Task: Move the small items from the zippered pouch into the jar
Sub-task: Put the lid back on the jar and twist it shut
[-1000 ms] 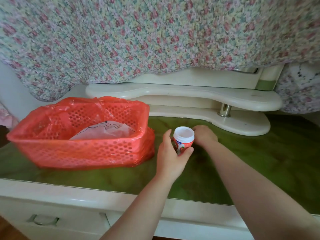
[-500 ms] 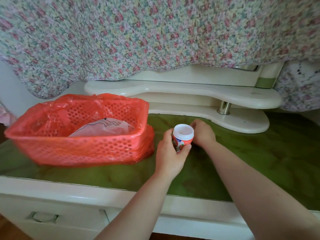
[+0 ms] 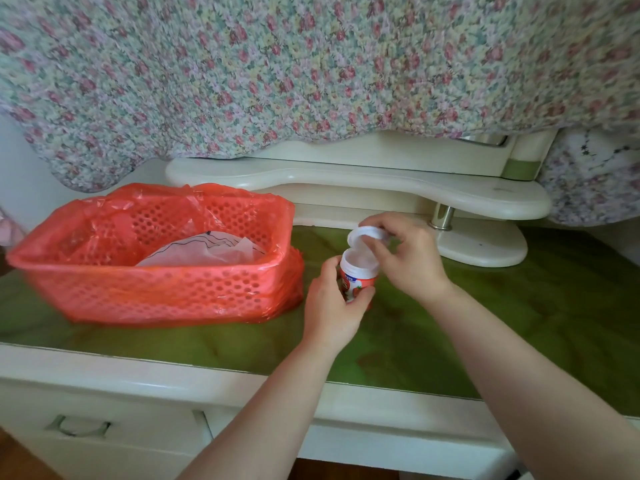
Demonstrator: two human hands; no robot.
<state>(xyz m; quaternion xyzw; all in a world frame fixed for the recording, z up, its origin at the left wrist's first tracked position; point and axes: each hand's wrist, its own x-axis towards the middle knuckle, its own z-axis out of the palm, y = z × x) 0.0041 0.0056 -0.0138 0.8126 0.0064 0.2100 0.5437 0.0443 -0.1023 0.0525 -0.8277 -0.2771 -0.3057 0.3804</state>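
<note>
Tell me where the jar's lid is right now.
In the head view, the white lid is right of centre, held tilted in the right hand just above the open jar, which the left hand steadies.

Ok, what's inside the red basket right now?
The red basket has a red plastic liner and holds a white sheet with black lines. Anything beneath that sheet is covered; no zippered pouch shows.

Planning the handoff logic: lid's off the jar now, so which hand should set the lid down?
Right. The right hand already pinches the white lid, tilted above the open jar. The left hand wraps the jar's body on the green tabletop, likely steadying it.
</note>
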